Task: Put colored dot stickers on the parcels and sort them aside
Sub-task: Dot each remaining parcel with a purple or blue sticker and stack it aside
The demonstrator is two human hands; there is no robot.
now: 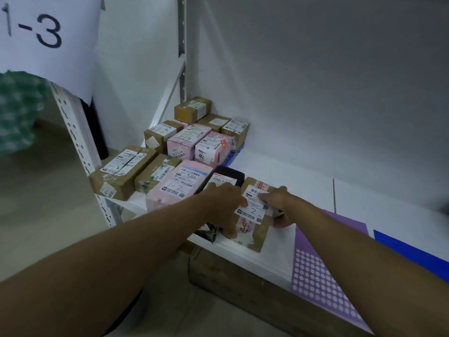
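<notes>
Both hands, left hand (pixel 224 205) and right hand (pixel 279 206), are clasping the light, stiff brown parcel (pixel 255 215) by its sides at the frame's centre.

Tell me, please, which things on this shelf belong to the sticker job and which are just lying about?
In the job:
- brown parcel, held by left hand and right hand
- purple sticker sheet
- sorted parcels
- black parcel

Lying about:
- blue sheet
- paper sign "1-3"
- cardboard box under the shelf

Lighting: dim, cool, even; soft shadows. Wide-angle bending at edges. Green netting (pixel 17 113) at left blurred; parcel labels (pixel 252 205) moderately sharp.
</notes>
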